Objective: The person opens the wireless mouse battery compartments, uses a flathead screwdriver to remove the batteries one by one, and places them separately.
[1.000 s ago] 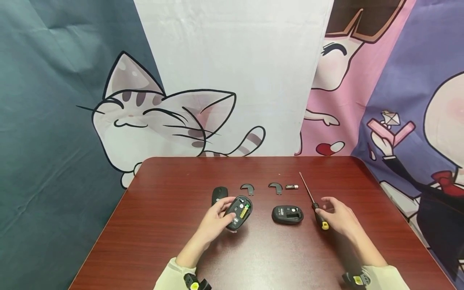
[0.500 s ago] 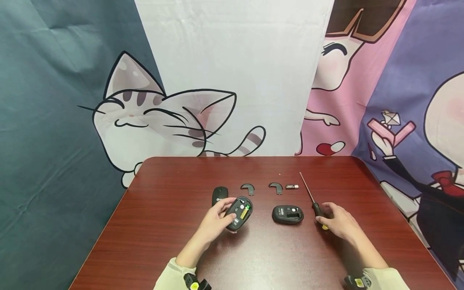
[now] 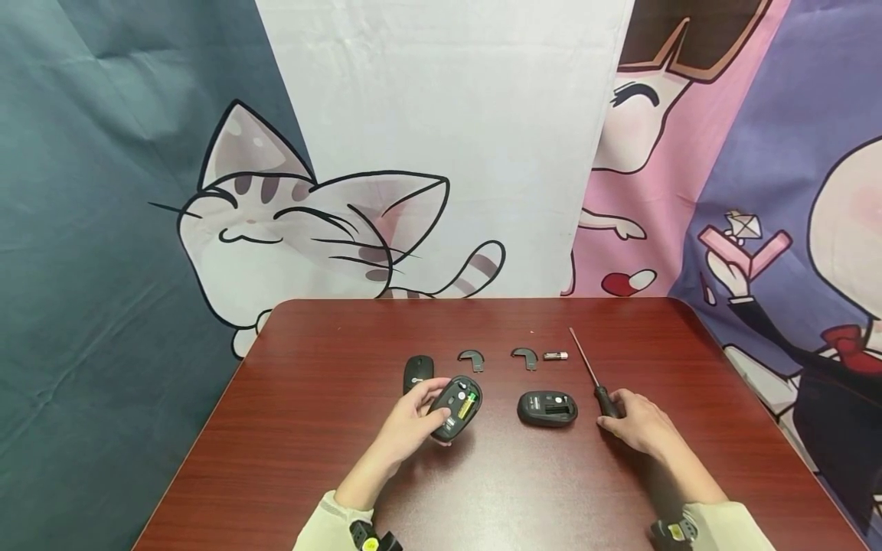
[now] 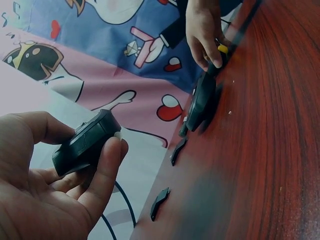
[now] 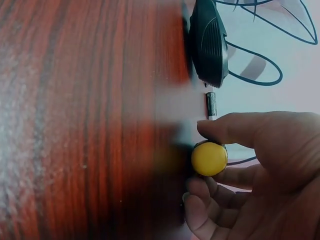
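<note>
My left hand [image 3: 406, 425] holds a black computer mouse [image 3: 456, 409], underside up, with a green-and-yellow battery [image 3: 466, 405] in its uncovered slot. In the left wrist view, thumb and fingers grip the sides of this mouse [image 4: 87, 140]. At the right, my right hand [image 3: 641, 423] has thumb and fingers around the handle of a screwdriver [image 3: 603, 399], whose thin shaft points away from me. The right wrist view shows the yellow handle end [image 5: 209, 159] between thumb and fingers. Between the hands lies a second black mouse [image 3: 547, 409], underside up, its battery slot bare.
A third black mouse [image 3: 418, 370] sits right side up behind my left hand, partly covered by it. Farther back are two curved black covers [image 3: 472, 359], one left and one right [image 3: 525, 357], and a loose battery [image 3: 554, 356]. Printed cloth [image 3: 448, 115] hangs behind the table [image 3: 331, 329].
My right hand has come down onto the screwdriver handle, and its fingers have closed around it. The left hand and its mouse stay nearly where they were.
</note>
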`<state>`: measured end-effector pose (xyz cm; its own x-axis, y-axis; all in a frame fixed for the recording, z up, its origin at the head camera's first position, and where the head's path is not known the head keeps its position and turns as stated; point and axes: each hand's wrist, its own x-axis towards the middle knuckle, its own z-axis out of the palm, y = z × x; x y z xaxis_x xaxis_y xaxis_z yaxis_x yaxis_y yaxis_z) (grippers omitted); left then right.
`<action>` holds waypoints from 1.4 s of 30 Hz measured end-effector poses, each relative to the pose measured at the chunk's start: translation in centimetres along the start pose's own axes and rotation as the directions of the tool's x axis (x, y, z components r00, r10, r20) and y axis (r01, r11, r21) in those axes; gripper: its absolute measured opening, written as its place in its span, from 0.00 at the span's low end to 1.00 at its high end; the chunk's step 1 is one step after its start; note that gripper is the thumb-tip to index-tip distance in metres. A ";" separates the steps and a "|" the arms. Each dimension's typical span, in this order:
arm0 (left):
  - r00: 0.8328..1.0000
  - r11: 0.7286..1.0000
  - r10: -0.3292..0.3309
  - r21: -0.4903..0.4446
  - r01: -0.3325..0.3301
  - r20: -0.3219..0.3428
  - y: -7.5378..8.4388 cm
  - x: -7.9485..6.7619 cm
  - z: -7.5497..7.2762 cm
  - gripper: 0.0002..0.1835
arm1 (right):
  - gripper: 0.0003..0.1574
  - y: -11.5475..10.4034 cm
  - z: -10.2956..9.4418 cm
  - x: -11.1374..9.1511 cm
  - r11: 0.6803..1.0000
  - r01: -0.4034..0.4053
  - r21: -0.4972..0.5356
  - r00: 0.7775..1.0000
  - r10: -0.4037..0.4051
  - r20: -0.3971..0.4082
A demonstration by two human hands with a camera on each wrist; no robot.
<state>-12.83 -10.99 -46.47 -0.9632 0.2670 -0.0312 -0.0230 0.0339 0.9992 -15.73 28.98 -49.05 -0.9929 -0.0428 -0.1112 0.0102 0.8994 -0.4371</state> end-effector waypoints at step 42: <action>0.998 0.997 0.003 -0.081 -0.008 -0.056 1.1 -0.5 0.0 0.20 | 0.27 -5.6 -8.9 -4.6 0.149 0.645 0.749 0.720 0.212 -0.661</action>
<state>-12.38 -11.10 -45.34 -0.9768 0.2125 -0.0264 -0.0370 -0.0460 0.9983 -12.25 27.97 -38.13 -0.7908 0.4472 0.4178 -0.5499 -0.2194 -0.8059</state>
